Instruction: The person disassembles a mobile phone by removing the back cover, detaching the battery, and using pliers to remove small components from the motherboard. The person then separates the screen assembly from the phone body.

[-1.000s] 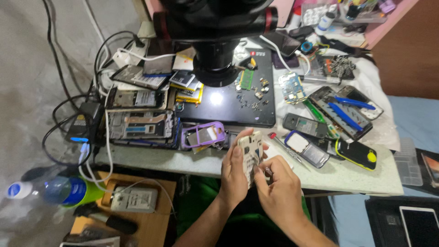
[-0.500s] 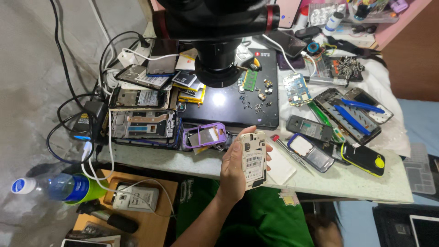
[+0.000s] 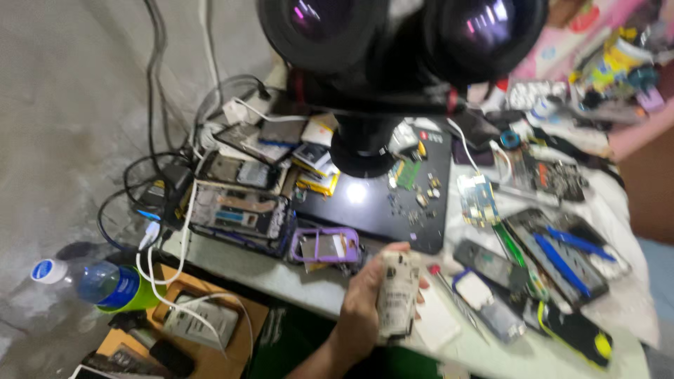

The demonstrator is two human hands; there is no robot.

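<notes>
My left hand [image 3: 365,298] grips a white opened phone body [image 3: 397,295], held upright above the front edge of the white workbench [image 3: 281,277]. The phone's inner side faces me. My right hand is out of view. A black stereo microscope [image 3: 393,63] looms over the bench, its eyepieces close to the camera. Just left of my hand lies a purple phone frame [image 3: 326,245].
A black work mat [image 3: 393,203] under the microscope holds small parts and a green circuit board [image 3: 407,173]. Several opened phones lie left [image 3: 239,210] and right [image 3: 554,260]. Cables hang off the left edge. A plastic bottle [image 3: 98,284] and a wooden box [image 3: 175,330] sit below on the floor.
My right hand left the phone and dropped out of view. The camera moved closer and tilted up, so the microscope now fills the top. My left hand still holds the phone.
</notes>
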